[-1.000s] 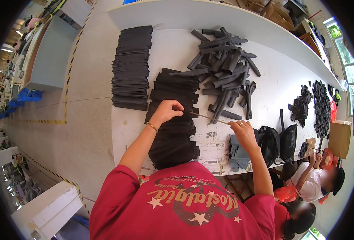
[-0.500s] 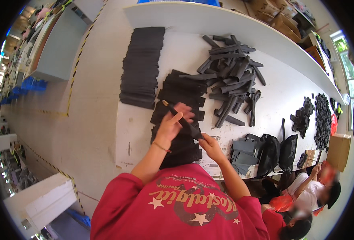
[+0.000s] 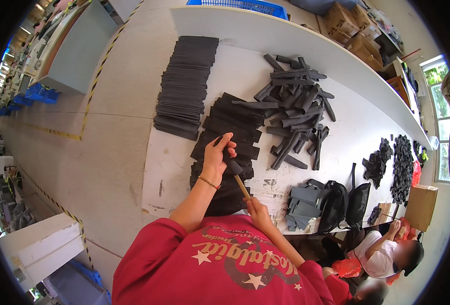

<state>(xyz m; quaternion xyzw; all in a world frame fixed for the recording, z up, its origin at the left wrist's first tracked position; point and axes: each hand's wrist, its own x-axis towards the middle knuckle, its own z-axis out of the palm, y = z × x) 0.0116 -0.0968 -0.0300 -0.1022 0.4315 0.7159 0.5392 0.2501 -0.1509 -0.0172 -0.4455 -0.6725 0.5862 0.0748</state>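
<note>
My left hand (image 3: 218, 158) is closed around a short black fabric tube (image 3: 233, 166), held over a spread of overlapping black fabric pieces (image 3: 235, 119). Out of the tube's near end comes a thin wooden stick (image 3: 242, 187). My right hand (image 3: 258, 211) grips the stick's lower end, close to my body. The stick's upper end is hidden, in or behind the tube. Beyond my hands to the right lies a loose heap of dark rolled tubes (image 3: 301, 101). A long, tidy row of flat black pieces (image 3: 184, 86) runs along the table's left side.
Grey flat pieces (image 3: 303, 203) and black bags (image 3: 334, 206) lie at the table's right, with small black piles (image 3: 402, 168) farther off. A raised white board (image 3: 306, 38) borders the far side. Two people sit at lower right, near a cardboard box (image 3: 421, 207).
The stick's tip stuck out beyond the tube's far end before; now the stick shows at the near end. My right hand has moved toward my body and left, and my left fingers have closed.
</note>
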